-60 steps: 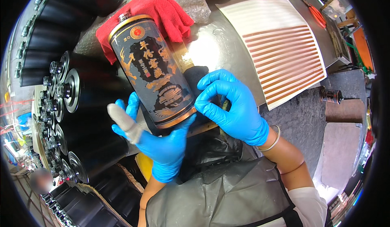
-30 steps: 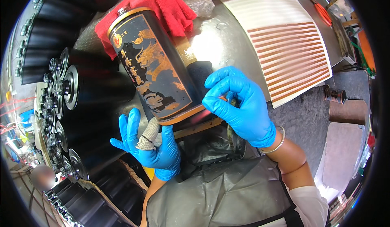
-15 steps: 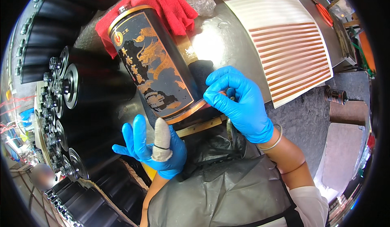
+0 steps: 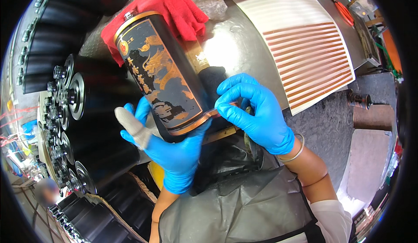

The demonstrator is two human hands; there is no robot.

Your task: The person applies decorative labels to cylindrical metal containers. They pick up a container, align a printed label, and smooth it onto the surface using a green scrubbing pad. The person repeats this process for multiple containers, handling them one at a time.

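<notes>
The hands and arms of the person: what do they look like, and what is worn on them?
Both hands wear blue disposable gloves. The left hand has a grey-white wrap on one finger. The right hand has a thin bangle at the wrist and a white sleeve higher up the arm. A grey apron covers the body.

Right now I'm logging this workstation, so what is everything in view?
Cylindrical tin: one, black with gold dragon artwork and copper rims, tilted, held at centre.
Copper strip: one, at the tin's lower rim, pinched by the right fingers.
Red cloth: one, behind the tin.
Strip sheet: one, white with copper stripes, on the metal table.
Black bottles: a row, count unclear, silver caps, left side.
Grey apron: one, bottom.
Left hand: blue glove, one bandaged finger, supports the tin from below.
Right hand: blue glove, bangle on the wrist, at the rim.
</notes>
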